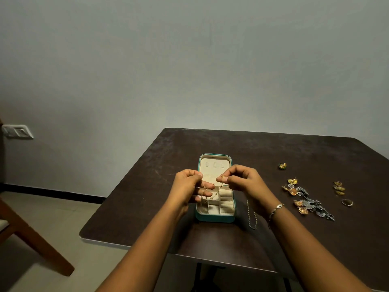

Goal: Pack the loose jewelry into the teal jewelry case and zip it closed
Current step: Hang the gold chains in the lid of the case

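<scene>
Both hands are lifted just above the open case. The left hand (187, 186) and the right hand (242, 179) each pinch a thin gold chain (211, 191) between thumb and forefinger. The hands are a little apart, and the chain hangs slack between them and over the lower fingers of the left hand.

Such a chain looks very light and fully limp, and I think it will knot or slip easily. It is better to hold it near its two ends, as now, and let it sink into one compartment as a small heap, away from the zip.

Under the hands the teal jewelry case (214, 218) lies open, its lid flat toward the far edge of the counter (147, 197). The cream compartments that I can see look empty.

Just beside the case, on its right, lies a beaded chain (252, 217). Nearer the right edge is a heap of gold earrings and a silver necklace (309, 204), then three gold rings (339, 187), one plain ring (347, 202), and a single small earring (282, 166) farther back. All of these are not yet packed.

A bracelet (276, 209) is on the right wrist. A wooden chair (31, 239) stands off the left edge.
</scene>
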Tool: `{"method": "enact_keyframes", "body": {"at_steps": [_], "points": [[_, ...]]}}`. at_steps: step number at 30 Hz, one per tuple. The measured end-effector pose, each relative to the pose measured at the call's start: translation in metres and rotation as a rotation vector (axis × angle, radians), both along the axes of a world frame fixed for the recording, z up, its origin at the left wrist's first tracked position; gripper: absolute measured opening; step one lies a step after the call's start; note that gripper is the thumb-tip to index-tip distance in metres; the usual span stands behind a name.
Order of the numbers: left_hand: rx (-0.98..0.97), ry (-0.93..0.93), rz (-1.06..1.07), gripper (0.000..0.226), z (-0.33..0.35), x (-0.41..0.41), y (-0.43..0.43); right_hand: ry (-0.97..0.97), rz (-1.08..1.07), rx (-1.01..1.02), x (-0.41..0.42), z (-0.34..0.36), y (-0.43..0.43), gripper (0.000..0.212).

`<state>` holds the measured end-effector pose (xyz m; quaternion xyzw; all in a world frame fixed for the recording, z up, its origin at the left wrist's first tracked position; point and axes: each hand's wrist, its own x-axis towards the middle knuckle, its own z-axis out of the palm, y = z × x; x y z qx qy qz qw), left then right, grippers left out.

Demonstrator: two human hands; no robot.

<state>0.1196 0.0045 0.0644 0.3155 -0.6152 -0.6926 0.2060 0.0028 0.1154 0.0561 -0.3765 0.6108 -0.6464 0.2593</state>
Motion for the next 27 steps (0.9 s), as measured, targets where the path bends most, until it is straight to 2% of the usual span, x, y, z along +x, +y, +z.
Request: {"method": "enact_keyframes", "body": {"at_steps": [4, 11, 17, 27], "points": [[0.036, 0.005, 0.013, 0.012, -0.003, -0.002, 0.0, -0.057, 0.007, -0.033, -0.002, 0.014, 0.002, 0.016], [0.122, 0.023, 0.055, 0.011, -0.009, -0.003, -0.002, -0.003, 0.018, -0.023, -0.01, 0.045, 0.005, 0.015], [0.115, -0.03, 0.049, 0.01, -0.013, -0.004, 0.0, 0.059, 0.053, -0.029, -0.013, 0.078, 0.003, 0.014], [0.06, -0.075, 0.084, 0.011, -0.021, -0.007, 0.002, 0.051, 0.037, -0.063, -0.013, 0.113, 0.0, 0.017]]}}
